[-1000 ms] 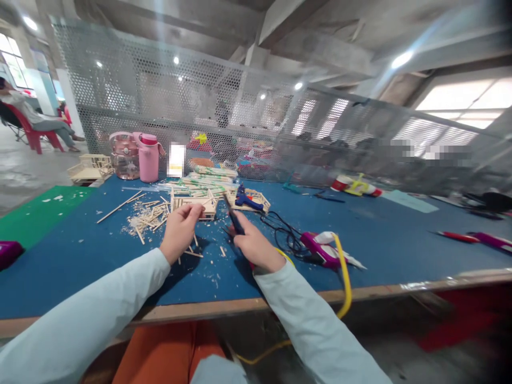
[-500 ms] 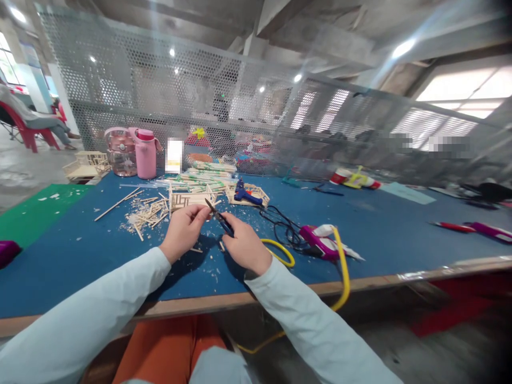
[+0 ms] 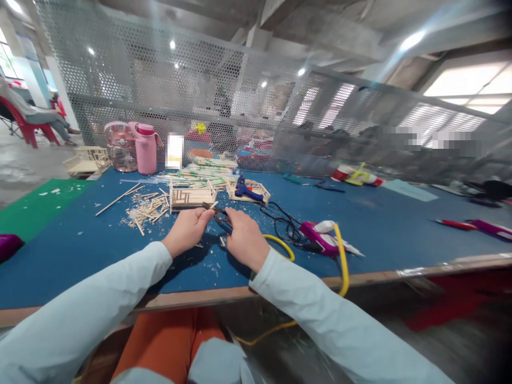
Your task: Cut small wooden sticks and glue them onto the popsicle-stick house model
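We pinch a thin stick (image 3: 211, 206) in our left hand (image 3: 187, 230), our right hand (image 3: 245, 240) closed around the cutters (image 3: 221, 217) just beside it; behind this grip the wooden frame (image 3: 192, 196) seems half built, scraps (image 3: 148, 210) lying left.

Both arms are in long, loose sleeves, a pale minty blue, plain fabric with soft creases: left sleeve (image 3: 92, 309) comes in from 7 o'clock, right sleeve (image 3: 328, 325) from 5 o'clock. The cuffs end right at the wrists, and the left hand (image 3: 186, 229) and right hand (image 3: 244, 240) are bare. Down at 6 o'clock you get orange trousers (image 3: 160, 341) plus a bit of the same pale blue hem (image 3: 218, 362).
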`<state>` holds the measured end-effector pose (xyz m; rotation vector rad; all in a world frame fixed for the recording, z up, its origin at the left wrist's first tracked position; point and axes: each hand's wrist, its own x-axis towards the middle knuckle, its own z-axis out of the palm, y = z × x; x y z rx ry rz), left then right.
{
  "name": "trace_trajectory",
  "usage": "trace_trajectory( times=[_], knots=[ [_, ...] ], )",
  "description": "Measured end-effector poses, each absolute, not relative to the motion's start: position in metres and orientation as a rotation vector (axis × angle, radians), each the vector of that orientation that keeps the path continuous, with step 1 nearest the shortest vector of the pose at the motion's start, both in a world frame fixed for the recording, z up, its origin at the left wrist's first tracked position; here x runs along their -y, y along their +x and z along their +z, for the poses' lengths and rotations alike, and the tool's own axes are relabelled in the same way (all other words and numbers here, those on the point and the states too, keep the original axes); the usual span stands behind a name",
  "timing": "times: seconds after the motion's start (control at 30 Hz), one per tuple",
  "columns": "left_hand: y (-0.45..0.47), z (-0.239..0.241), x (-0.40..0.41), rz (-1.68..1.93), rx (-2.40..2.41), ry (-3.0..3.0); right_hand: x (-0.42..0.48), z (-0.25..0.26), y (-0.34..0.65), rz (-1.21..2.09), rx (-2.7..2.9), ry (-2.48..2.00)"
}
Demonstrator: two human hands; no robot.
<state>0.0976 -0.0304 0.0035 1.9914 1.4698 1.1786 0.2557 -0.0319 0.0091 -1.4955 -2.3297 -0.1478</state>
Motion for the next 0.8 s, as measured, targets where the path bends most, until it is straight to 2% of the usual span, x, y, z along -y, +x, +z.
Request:
trace_trajectory(
  times=[0.17,0.33,0.6,0.8],
  knots=[
    [0.098,0.007,0.033,1.216,-1.464,1.959,0.039,0.017,0.251,-0.356,2.294,-1.569],
    [0.097,0.008,0.033,1.251,-1.503,1.942,0.035,0.022,0.250,-0.401,2.322,-1.546],
    [0.095,0.005,0.031,1.301,-1.255,1.938,0.022,0.026,0.260,0.144,2.391,-1.292],
    [0.097,0.005,0.033,1.338,-1.043,1.790,0.027,0.018,0.264,0.401,2.286,-1.130]
  ],
)
